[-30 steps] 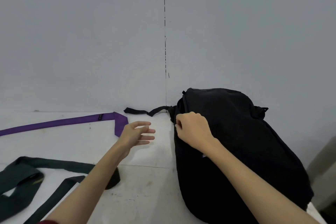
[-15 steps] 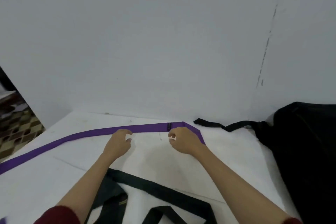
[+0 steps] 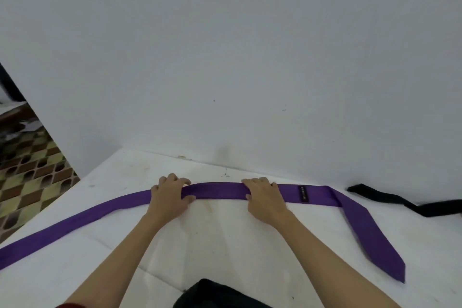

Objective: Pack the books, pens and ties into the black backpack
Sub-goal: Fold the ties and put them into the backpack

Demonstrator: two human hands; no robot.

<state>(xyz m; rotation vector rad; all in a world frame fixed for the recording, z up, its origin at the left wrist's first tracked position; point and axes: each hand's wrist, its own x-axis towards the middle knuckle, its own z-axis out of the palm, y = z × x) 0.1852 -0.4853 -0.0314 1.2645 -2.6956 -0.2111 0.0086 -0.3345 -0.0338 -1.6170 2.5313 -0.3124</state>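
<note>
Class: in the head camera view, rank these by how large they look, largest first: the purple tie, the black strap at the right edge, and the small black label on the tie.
1. purple tie, running across nearly the whole table
2. black strap, partly cut off by the frame edge
3. black label, a small patch on the tie

**Plain wall, white table, patterned floor**

You face a bare, pale grey wall [image 3: 225, 45] that fills most of the view, marked by a few small dark specks. Below it your white table [image 3: 225, 227] meets the wall along a scuffed edge, its surface lightly stained. To your left the floor [image 3: 27, 177] shows brown, yellow and green checkered tiles. Light is soft and even.
</note>
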